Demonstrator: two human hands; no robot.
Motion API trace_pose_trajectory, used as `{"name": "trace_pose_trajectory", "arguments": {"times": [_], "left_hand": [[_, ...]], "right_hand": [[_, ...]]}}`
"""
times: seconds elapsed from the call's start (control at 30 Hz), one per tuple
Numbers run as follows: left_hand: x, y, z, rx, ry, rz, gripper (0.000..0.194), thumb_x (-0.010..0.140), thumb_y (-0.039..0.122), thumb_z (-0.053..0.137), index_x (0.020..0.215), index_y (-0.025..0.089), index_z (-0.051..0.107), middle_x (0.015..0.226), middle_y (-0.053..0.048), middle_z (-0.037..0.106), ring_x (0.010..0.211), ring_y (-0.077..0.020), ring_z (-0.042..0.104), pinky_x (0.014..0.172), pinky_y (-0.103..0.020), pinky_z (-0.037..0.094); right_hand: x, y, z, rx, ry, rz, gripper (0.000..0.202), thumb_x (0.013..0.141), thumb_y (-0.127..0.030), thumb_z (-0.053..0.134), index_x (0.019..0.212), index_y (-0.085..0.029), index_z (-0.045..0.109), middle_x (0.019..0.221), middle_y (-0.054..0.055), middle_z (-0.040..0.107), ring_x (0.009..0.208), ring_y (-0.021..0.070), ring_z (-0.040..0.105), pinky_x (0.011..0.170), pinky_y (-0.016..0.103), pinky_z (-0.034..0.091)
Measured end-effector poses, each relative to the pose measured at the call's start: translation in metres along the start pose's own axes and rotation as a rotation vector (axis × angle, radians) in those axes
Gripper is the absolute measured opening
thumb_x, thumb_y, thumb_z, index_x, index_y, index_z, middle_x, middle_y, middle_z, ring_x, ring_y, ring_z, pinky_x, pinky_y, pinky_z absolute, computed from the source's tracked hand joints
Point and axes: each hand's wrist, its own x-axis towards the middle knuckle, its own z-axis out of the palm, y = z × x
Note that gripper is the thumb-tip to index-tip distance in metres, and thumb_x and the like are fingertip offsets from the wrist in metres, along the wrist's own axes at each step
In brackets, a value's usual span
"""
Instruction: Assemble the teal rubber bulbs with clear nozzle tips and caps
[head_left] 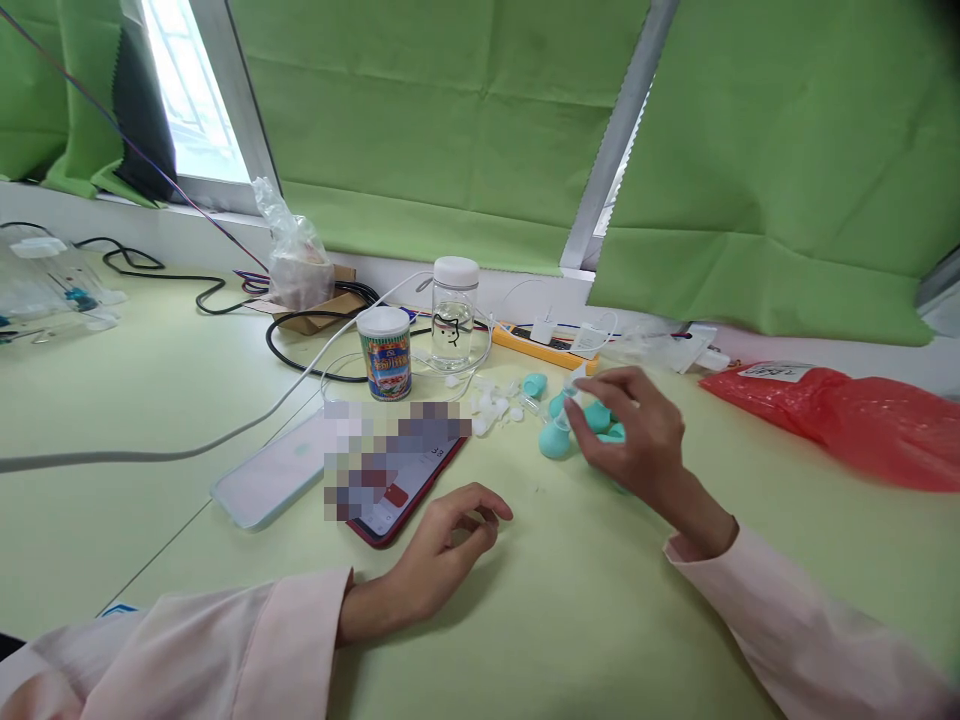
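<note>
My right hand [637, 430] pinches a small translucent plastic piece [576, 376] between thumb and fingertips. It hovers over several small mint-green rounded pieces [555, 440], and partly hides some of them. Just left of these lies a scatter of small white pieces [491, 405]. My left hand [450, 550] rests on the table with its fingers loosely bent and apart, holding nothing. Close by its knuckles is a phone with a red edge [382, 525], screen lit and partly blurred out.
A phone in a pale case [262, 480] lies farther left. Behind stand a printed can with a white lid [386, 355] and a clear bottle [454, 320]. An orange power strip [532, 350], cables, a knotted plastic bag [300, 265] and a red bag [847, 410] line the back.
</note>
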Motion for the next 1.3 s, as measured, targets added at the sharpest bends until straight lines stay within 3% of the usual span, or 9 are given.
{"name": "trace_pose_trajectory", "arguments": {"times": [0.1,0.23,0.37,0.73,0.87,1.0,1.13,1.2,1.3], "left_hand": [[-0.001,0.0,0.0,0.035,-0.01,0.028,0.014,0.079,0.021,0.045,0.085,0.016,0.057,0.09,-0.006,0.057,0.083,-0.0176,0.052,0.074,-0.028,0.042],[-0.001,0.0,0.0,0.082,-0.035,0.054,0.015,0.08,0.021,0.044,0.085,0.016,0.057,0.086,-0.006,0.059,0.081,-0.0169,0.053,0.073,-0.027,0.042],[0.0,0.003,0.0,0.094,-0.026,0.037,0.014,0.079,0.021,0.046,0.082,0.015,0.058,0.083,-0.006,0.06,0.079,-0.0173,0.053,0.072,-0.027,0.042],[0.003,-0.001,0.001,0.02,-0.005,0.025,0.013,0.08,0.022,0.047,0.084,0.015,0.057,0.083,-0.005,0.058,0.077,-0.0155,0.052,0.07,-0.027,0.042],[0.006,-0.006,0.002,-0.092,0.024,0.011,0.014,0.078,0.026,0.052,0.086,0.015,0.055,0.081,-0.004,0.057,0.076,-0.0147,0.053,0.071,-0.028,0.043],[0.008,-0.012,0.003,-0.377,0.057,-0.067,0.037,0.076,0.032,0.056,0.108,0.016,0.045,0.083,-0.005,0.059,0.076,-0.0154,0.057,0.073,-0.032,0.045],[0.008,-0.012,0.004,-0.489,-0.076,-0.106,0.039,0.074,0.035,0.059,0.106,0.014,0.053,0.087,-0.007,0.06,0.084,-0.0188,0.057,0.076,-0.034,0.046],[0.009,-0.012,0.005,-0.456,-0.135,-0.11,0.033,0.074,0.036,0.059,0.095,0.011,0.059,0.083,-0.007,0.06,0.077,-0.0172,0.059,0.071,-0.032,0.048],[0.01,-0.015,0.006,-0.429,-0.083,-0.123,0.035,0.073,0.038,0.059,0.095,0.011,0.056,0.068,-0.002,0.058,0.054,-0.0119,0.057,0.054,-0.027,0.049]], "right_hand": [[0.0,-0.027,0.014,0.129,-0.273,-0.142,0.02,0.08,-0.018,0.046,0.097,-0.018,0.056,0.094,0.01,0.056,0.087,0.019,0.052,0.068,0.028,0.046],[0.002,-0.05,0.049,0.11,-0.693,-0.076,0.043,0.079,-0.017,0.045,0.122,-0.018,0.04,0.118,0.013,0.045,0.103,0.0263,0.044,0.071,0.034,0.045],[0.002,-0.049,0.073,0.066,-0.86,-0.018,0.041,0.081,-0.012,0.039,0.121,-0.02,0.04,0.107,0.012,0.053,0.098,0.0269,0.047,0.066,0.034,0.044],[-0.014,-0.042,0.044,0.187,-0.826,-0.046,0.017,0.08,-0.013,0.043,0.091,-0.015,0.055,0.087,0.007,0.059,0.082,0.0183,0.055,0.068,0.027,0.041],[-0.024,-0.038,0.029,0.386,-0.687,-0.016,0.013,0.076,-0.012,0.046,0.084,-0.016,0.054,0.08,0.006,0.059,0.074,0.0168,0.055,0.064,0.027,0.042],[-0.036,-0.045,0.008,0.662,-0.488,0.052,0.015,0.074,-0.013,0.049,0.087,-0.019,0.05,0.08,0.004,0.059,0.069,0.0145,0.055,0.061,0.027,0.045],[-0.051,-0.06,-0.004,0.851,-0.393,0.138,0.014,0.073,-0.012,0.051,0.083,-0.022,0.049,0.079,0.003,0.057,0.071,0.0141,0.055,0.059,0.026,0.048],[-0.056,-0.064,-0.004,0.898,-0.389,0.173,0.01,0.074,-0.013,0.05,0.078,-0.021,0.049,0.077,0.003,0.056,0.067,0.0131,0.055,0.056,0.025,0.049],[-0.057,-0.058,0.0,0.868,-0.376,0.217,0.006,0.075,-0.016,0.052,0.078,-0.021,0.052,0.078,0.004,0.056,0.067,0.0135,0.054,0.056,0.026,0.049]]}}
